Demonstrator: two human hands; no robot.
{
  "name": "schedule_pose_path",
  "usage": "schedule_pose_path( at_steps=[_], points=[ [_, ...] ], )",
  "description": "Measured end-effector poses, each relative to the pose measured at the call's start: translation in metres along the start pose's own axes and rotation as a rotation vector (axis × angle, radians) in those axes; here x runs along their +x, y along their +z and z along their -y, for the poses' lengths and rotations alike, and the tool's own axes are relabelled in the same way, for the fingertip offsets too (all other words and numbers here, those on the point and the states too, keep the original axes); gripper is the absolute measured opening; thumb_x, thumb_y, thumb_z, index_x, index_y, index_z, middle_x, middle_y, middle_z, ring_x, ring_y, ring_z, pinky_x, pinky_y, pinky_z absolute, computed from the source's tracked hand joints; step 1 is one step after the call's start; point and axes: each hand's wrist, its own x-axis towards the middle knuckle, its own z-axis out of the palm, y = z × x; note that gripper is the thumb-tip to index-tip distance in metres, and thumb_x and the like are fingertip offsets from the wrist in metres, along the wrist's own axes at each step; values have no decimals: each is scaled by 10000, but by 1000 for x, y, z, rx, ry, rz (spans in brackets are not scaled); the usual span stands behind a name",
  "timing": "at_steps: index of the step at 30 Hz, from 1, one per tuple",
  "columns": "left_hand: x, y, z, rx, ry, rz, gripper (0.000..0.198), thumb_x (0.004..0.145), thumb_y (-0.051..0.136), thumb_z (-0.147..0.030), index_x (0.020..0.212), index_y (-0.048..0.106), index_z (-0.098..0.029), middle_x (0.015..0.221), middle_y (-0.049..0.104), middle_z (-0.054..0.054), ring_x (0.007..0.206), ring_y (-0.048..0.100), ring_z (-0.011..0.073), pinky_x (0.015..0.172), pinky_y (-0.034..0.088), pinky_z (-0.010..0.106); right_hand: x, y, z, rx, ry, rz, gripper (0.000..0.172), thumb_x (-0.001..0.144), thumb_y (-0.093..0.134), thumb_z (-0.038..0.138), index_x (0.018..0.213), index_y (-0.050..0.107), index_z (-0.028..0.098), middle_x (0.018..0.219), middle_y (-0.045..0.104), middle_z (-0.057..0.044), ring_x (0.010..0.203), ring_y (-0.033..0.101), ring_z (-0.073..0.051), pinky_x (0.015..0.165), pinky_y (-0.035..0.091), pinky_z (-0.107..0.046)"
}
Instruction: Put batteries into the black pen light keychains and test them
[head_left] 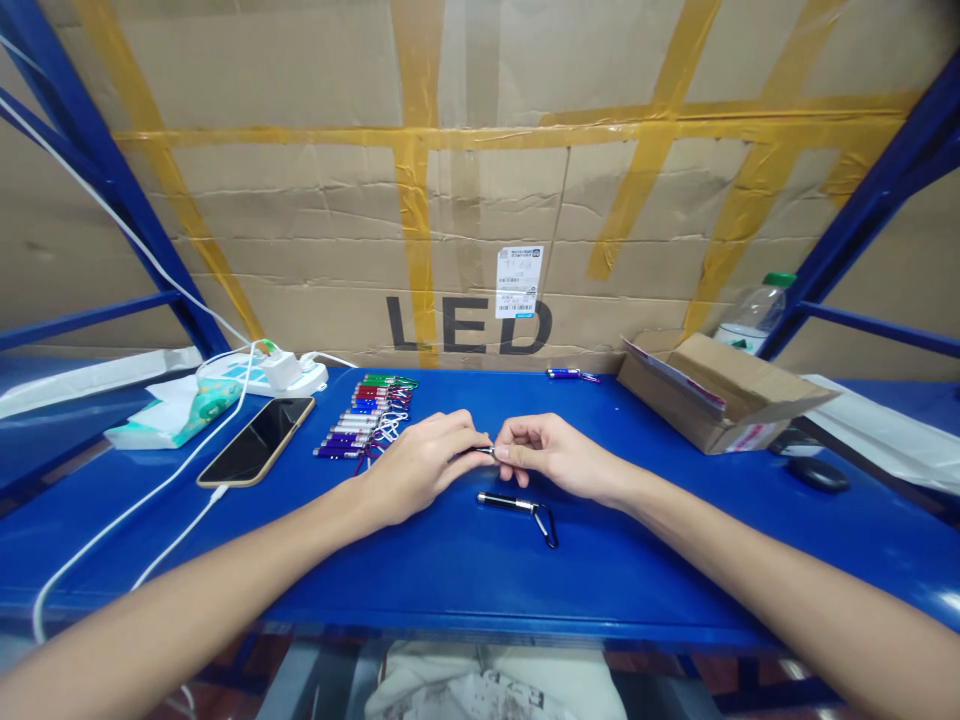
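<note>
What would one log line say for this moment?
left hand: pinching small metal part | right hand: pinching same part | black keychain light: on table

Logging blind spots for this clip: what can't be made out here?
Head view:
small metal piece, pinched between left hand and right hand: fingers cover most of it.
label on the cardboard: print too small.
bottle: lower part hidden behind the open box.
dark object, far right: too blurred to identify.
</note>
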Motion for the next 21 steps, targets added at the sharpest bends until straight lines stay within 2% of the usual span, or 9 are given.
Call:
schedule_pose_path(
  at_steps=[10, 21],
  points=[
    [1, -1, -3, 18, 9, -7, 314, 1140, 494, -368, 1160, 736, -169, 1024, 718, 85, 890, 684, 186, 814, 544, 319, 1, 0, 2, 60, 37, 5, 395, 859, 833, 538, 775, 686, 181, 737, 723, -14, 617, 572, -131, 644, 444, -287],
    [2, 1, 1, -62, -59, -33, 202, 1094, 603, -317, 1126, 740, -173, 998, 714, 71, 892, 683, 197, 826, 542, 322, 2, -1, -1, -21, -4, -34, 456, 850, 829, 612, 823, 690, 179, 754, 701, -8, 655, 581, -142, 674, 460, -297]
  ],
)
